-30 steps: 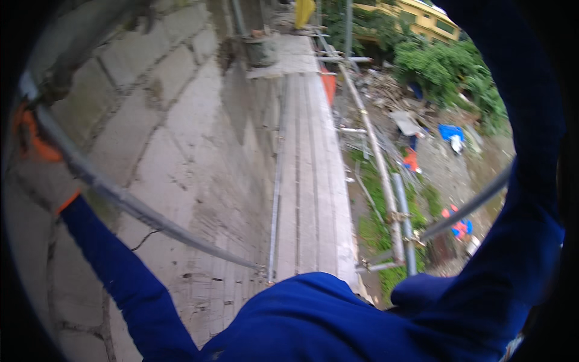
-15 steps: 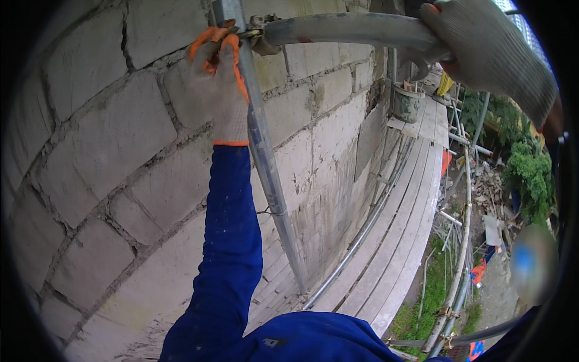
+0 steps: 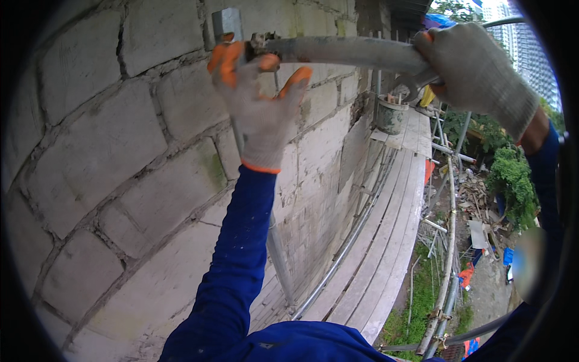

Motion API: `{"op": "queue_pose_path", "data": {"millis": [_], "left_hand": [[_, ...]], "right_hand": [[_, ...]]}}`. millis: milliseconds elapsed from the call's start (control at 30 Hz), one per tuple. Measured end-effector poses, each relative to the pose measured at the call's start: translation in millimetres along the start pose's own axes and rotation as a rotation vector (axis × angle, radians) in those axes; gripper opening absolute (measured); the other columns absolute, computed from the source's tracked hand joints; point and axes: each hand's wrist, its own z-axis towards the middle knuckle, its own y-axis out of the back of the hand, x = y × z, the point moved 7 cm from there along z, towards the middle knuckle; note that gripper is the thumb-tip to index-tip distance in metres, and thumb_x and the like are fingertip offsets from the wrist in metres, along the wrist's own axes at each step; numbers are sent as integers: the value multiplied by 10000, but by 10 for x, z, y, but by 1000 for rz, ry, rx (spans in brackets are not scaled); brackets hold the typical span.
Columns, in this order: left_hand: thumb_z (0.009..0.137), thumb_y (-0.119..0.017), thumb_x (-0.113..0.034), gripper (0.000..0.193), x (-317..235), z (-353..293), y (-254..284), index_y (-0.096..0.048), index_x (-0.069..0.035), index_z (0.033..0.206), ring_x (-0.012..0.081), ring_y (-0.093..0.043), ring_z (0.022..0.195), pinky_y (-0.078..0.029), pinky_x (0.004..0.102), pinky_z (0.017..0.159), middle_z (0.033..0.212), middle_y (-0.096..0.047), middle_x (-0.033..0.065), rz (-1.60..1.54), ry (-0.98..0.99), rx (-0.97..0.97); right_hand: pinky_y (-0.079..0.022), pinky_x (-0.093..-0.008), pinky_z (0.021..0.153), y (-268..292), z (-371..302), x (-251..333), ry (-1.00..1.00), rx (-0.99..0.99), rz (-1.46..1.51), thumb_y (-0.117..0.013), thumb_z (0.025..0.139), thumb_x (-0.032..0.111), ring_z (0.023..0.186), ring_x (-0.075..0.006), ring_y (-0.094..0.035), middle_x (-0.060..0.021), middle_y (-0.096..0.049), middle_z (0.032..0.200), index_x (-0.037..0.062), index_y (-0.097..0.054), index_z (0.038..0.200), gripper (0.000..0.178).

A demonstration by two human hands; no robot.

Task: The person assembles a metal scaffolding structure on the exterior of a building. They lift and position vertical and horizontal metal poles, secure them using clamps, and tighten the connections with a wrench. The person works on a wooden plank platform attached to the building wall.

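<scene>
My left hand (image 3: 262, 111), in a grey knit glove with orange fingertips, is at the top of an upright metal pipe (image 3: 227, 23). Its fingers are apart and its thumb stands out to the right. Just above them, a rusty clamp (image 3: 263, 43) joins the upright to a grey horizontal pipe (image 3: 350, 50). My gloved right hand (image 3: 482, 75) closes round the right part of that pipe. A wrench (image 3: 412, 89) sticks out under the same hand, its jaw end showing and its handle hidden in the grip. The left fingers partly cover the joint.
A rough block wall (image 3: 102, 139) fills the left side. Wooden planks (image 3: 380, 235) form a walkway along it, with a mortar-stained bucket (image 3: 391, 116) at the far end. Scaffold poles (image 3: 451, 229) edge the right side, above rubble (image 3: 476, 196) and grass far below.
My left fingers have spread, with the thumb swinging out from the upright pipe. The horizontal pipe appears lower in view. My right hand keeps its hold, and the view has shifted slightly.
</scene>
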Motion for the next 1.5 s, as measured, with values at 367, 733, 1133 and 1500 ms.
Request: {"op": "queue_pose_path", "data": {"millis": [367, 733, 1133, 1500], "left_hand": [[886, -822, -274, 807, 1195, -736, 308, -375, 14, 1493, 244, -650, 1126, -513, 353, 1009, 1258, -645, 161, -295, 851, 351], [1031, -625, -287, 592, 1592, -2304, 754, -438, 19, 1502, 286, -591, 1286, -468, 388, 1076, 1441, -581, 148, -352, 955, 527], [686, -901, -226, 1157, -1995, -2791, -240, -224, 13, 1594, 418, -236, 1529, -244, 507, 1239, 1623, -322, 203, -417, 312, 1359], [676, -834, -147, 526, -4300, -5027, -1089, -641, -18, 1148, 320, -728, 901, -572, 425, 805, 950, -723, 163, -1193, 782, 1759]], "right_hand": [[-582, -409, 679, -639, -190, 367, 72, 138, 102, -759, 816, 214, 758, -262, -727, -89, -707, 823, 82, -682, 1092, 316], [-529, -416, 547, -1433, -984, 1112, 181, 137, 136, -706, 795, 183, 629, -245, -710, -9, -677, 672, 100, -702, 894, 129], [-590, -400, 622, -2232, -3228, 2034, 190, 497, 583, -714, 820, 225, 715, -280, -738, -68, -687, 764, 103, -664, 872, 142], [-547, -406, 538, -2219, -4552, 2174, 192, 664, 678, -740, 755, 195, 634, -281, -707, -63, -683, 709, 96, -698, 730, 110]]}}
